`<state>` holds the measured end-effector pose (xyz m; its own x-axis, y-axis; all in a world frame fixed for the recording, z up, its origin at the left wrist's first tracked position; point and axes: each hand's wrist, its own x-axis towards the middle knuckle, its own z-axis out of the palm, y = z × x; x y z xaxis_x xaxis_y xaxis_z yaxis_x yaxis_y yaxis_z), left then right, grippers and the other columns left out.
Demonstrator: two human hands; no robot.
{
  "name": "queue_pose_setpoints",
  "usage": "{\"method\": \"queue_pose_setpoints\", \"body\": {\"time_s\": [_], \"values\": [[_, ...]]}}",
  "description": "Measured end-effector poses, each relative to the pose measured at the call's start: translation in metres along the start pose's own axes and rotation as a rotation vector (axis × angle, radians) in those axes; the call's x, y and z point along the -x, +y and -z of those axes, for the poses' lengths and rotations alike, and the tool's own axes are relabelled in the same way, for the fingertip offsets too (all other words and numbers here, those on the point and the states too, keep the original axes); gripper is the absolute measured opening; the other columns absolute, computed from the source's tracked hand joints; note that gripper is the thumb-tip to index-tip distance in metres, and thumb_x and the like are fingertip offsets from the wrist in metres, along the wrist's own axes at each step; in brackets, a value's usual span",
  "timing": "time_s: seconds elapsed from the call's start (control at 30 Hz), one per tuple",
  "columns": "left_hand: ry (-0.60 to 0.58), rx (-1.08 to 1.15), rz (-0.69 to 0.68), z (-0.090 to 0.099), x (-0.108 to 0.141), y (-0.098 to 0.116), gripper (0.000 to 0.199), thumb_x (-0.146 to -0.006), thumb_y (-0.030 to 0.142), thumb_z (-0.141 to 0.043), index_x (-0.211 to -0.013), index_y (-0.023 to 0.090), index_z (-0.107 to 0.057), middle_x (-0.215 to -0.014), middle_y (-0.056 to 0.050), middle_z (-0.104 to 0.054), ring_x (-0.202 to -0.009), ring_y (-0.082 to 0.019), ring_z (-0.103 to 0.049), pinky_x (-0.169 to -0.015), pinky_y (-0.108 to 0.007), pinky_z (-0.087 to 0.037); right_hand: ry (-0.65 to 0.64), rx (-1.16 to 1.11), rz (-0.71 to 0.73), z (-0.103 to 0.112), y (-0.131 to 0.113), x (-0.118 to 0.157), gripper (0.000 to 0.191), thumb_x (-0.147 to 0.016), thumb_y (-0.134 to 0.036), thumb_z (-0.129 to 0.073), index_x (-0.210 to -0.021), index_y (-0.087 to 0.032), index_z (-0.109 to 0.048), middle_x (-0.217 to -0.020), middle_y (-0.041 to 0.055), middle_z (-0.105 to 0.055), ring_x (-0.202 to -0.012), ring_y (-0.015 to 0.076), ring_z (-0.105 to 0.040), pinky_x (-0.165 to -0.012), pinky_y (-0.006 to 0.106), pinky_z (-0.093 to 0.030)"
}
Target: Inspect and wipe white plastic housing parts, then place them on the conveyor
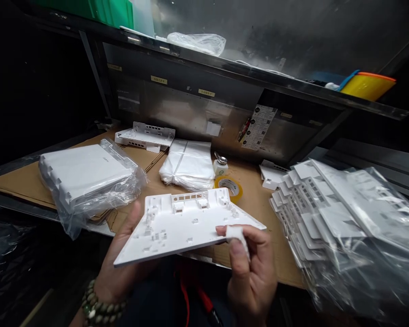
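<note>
A white plastic housing (187,222) with slots and small raised ribs is held up in front of me, its inner side facing up. My left hand (126,254) grips it from the left and below, with the thumb at its left edge. Pinched in my right hand (250,268) is a small white cloth (236,236), close against the housing's right front edge. A beaded bracelet circles my left wrist.
Bagged white housings (85,172) lie at the left, and a bagged stack (320,213) leans at the right. Behind are plastic bags (187,163), a pump bottle (221,164), yellow tape (236,190) and loose housings (146,135). A metal shelf (225,63) spans above.
</note>
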<state>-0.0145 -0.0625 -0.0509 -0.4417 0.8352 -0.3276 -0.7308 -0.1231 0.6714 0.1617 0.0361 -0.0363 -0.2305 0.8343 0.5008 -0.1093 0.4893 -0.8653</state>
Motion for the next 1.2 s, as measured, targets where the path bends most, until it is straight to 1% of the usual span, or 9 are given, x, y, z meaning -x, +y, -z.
{"method": "queue_pose_setpoints", "body": {"time_s": [0.1, 0.23, 0.33, 0.5, 0.63, 0.9, 1.0, 1.13, 1.2], "values": [[-0.087, 0.084, 0.157, -0.004, 0.004, 0.008, 0.071, -0.082, 0.058, -0.067, -0.135, 0.011, -0.061, -0.127, -0.022, -0.073, -0.126, -0.044, -0.064, -0.105, -0.061, -0.054, -0.148, 0.044, 0.007, 0.007, 0.014, 0.000, 0.014, -0.099, -0.034, -0.056, -0.108, -0.025, -0.063, -0.097, 0.0029, -0.075, -0.084, 0.0188, -0.071, -0.073, 0.031, -0.057], [-0.032, 0.223, 0.065, -0.017, 0.001, 0.011, 0.060, -0.088, 0.034, -0.060, -0.142, 0.010, -0.055, -0.125, -0.021, -0.074, -0.119, -0.044, -0.068, -0.105, -0.066, -0.051, -0.279, 0.229, 0.124, 0.010, 0.018, 0.003, 0.014, -0.096, -0.026, -0.063, -0.108, -0.025, -0.069, -0.105, 0.0058, -0.074, -0.092, 0.0220, -0.071, -0.079, 0.035, -0.060], [-0.005, 0.304, -0.009, -0.034, -0.004, 0.009, 0.058, -0.092, 0.030, -0.052, -0.145, 0.008, -0.053, -0.124, -0.021, -0.075, -0.114, -0.042, -0.071, -0.105, -0.066, -0.051, -0.303, 0.229, 0.313, -0.005, 0.008, 0.019, 0.022, -0.092, -0.017, -0.065, -0.112, -0.026, -0.070, -0.108, 0.0073, -0.070, -0.102, 0.0235, -0.068, -0.085, 0.037, -0.059], [0.069, 0.430, 0.097, -0.050, -0.005, 0.006, 0.057, -0.093, 0.031, -0.050, -0.143, 0.004, -0.053, -0.123, -0.022, -0.075, -0.114, -0.041, -0.071, -0.108, -0.063, -0.050, -0.433, 0.170, 0.435, -0.029, -0.002, 0.034, 0.021, -0.092, -0.012, -0.064, -0.110, -0.020, -0.070, -0.093, 0.0071, -0.068, -0.083, 0.0202, -0.064, -0.071, 0.035, -0.057], [0.123, 0.434, 0.066, -0.046, -0.004, 0.007, 0.058, -0.092, 0.026, -0.050, -0.146, 0.005, -0.050, -0.124, -0.022, -0.074, -0.115, -0.041, -0.071, -0.109, -0.064, -0.049, -0.420, 0.225, 0.455, -0.024, 0.003, 0.026, 0.022, -0.088, -0.006, -0.066, -0.106, -0.018, -0.070, -0.092, 0.0070, -0.069, -0.082, 0.0192, -0.065, -0.070, 0.033, -0.057], [0.070, 0.403, 0.055, -0.036, -0.008, 0.005, 0.062, -0.091, 0.025, -0.050, -0.149, 0.004, -0.046, -0.129, -0.024, -0.072, -0.119, -0.043, -0.069, -0.109, -0.066, -0.048, -0.438, 0.244, 0.485, -0.026, 0.006, 0.028, 0.021, -0.090, -0.008, -0.066, -0.108, -0.018, -0.071, -0.092, 0.0064, -0.069, -0.083, 0.0198, -0.064, -0.071, 0.035, -0.056], [0.113, 0.375, 0.005, -0.022, -0.007, 0.009, 0.066, -0.090, 0.020, -0.052, -0.154, 0.006, -0.040, -0.132, -0.022, -0.071, -0.122, -0.043, -0.066, -0.110, -0.067, -0.047, -0.378, 0.309, 0.423, -0.004, 0.020, 0.012, 0.025, -0.090, -0.007, -0.067, -0.112, -0.020, -0.071, -0.099, 0.0061, -0.068, -0.090, 0.0193, -0.064, -0.076, 0.034, -0.057], [0.085, 0.347, -0.085, 0.003, 0.004, 0.015, 0.077, -0.090, 0.006, -0.045, -0.162, 0.012, -0.020, -0.138, -0.016, -0.068, -0.131, -0.040, -0.058, -0.114, -0.067, -0.041, -0.105, 0.411, 0.282, 0.038, 0.044, -0.016, 0.022, -0.092, -0.014, -0.071, -0.111, -0.025, -0.075, -0.105, 0.0046, -0.065, -0.096, 0.0184, -0.063, -0.077, 0.030, -0.057], [0.090, 0.346, -0.127, 0.017, 0.009, 0.016, 0.084, -0.089, 0.004, -0.044, -0.164, 0.017, -0.009, -0.141, -0.011, -0.066, -0.136, -0.038, -0.053, -0.114, -0.068, -0.039, -0.039, 0.466, 0.273, 0.051, 0.051, -0.025, 0.018, -0.093, -0.017, -0.071, -0.108, -0.027, -0.075, -0.105, 0.0040, -0.065, -0.097, 0.0187, -0.063, -0.078, 0.031, -0.056]]}}
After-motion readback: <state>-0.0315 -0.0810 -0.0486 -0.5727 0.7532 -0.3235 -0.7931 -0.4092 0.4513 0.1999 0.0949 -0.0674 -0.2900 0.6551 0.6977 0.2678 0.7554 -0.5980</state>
